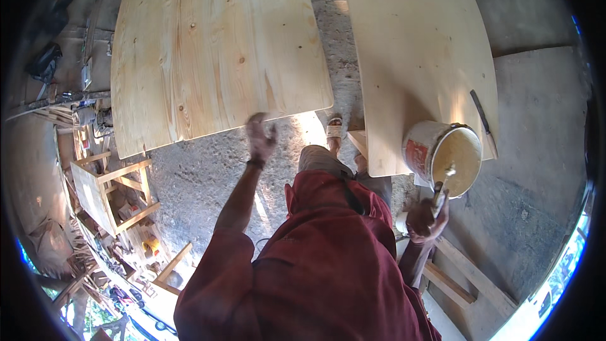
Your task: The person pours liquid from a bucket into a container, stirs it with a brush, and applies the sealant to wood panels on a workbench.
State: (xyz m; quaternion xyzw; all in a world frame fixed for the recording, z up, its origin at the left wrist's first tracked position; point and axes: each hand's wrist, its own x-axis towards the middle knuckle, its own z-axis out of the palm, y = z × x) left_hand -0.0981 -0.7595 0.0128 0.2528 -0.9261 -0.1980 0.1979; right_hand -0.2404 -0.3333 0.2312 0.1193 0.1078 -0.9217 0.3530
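My right hand (427, 220) grips the handle of a paintbrush (444, 191), whose pale head reaches into the mouth of a bucket (420, 149). The bucket is white with a red patch and stands at the near end of a pale wooden panel (420, 44); its inside looks coated in yellowish residue. My left hand (261, 141) holds nothing, its fingers apart, by the near edge of a second, wider wooden panel (214, 50). I cannot tell whether it touches that edge. Knots and grain show across both panels.
A dark thin strip (484, 123) lies on the right panel beside the bucket. A wooden frame (123, 192) and scrap wood crowd the left. Lumber pieces (470, 271) lie at lower right, near a large grey sheet (543, 113). A gap of rough floor (341, 38) runs between the panels.
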